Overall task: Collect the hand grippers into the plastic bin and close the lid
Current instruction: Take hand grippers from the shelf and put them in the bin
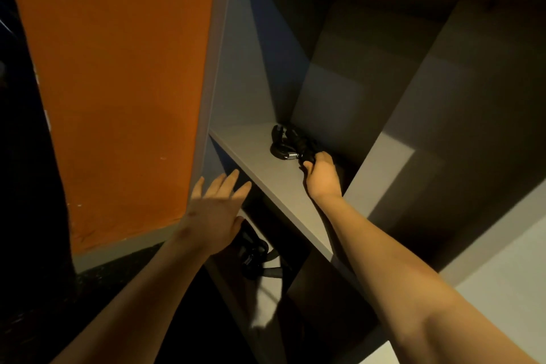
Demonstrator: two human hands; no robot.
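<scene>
Black hand grippers (288, 142) with a silver spring lie at the back of a grey cabinet shelf (260, 162). My right hand (320, 174) reaches onto that shelf and its fingers curl round the handle of one hand gripper. My left hand (217, 207) hovers with straight, spread fingers at the shelf's front edge and holds nothing. On the darker shelf below lie more black hand grippers (254, 251), partly hidden by my left hand. No plastic bin is in view.
An orange cabinet door (118, 83) stands open at the left, close to my left hand. Grey upright panels (413, 133) divide the cabinet to the right of my right arm. The interior is dim.
</scene>
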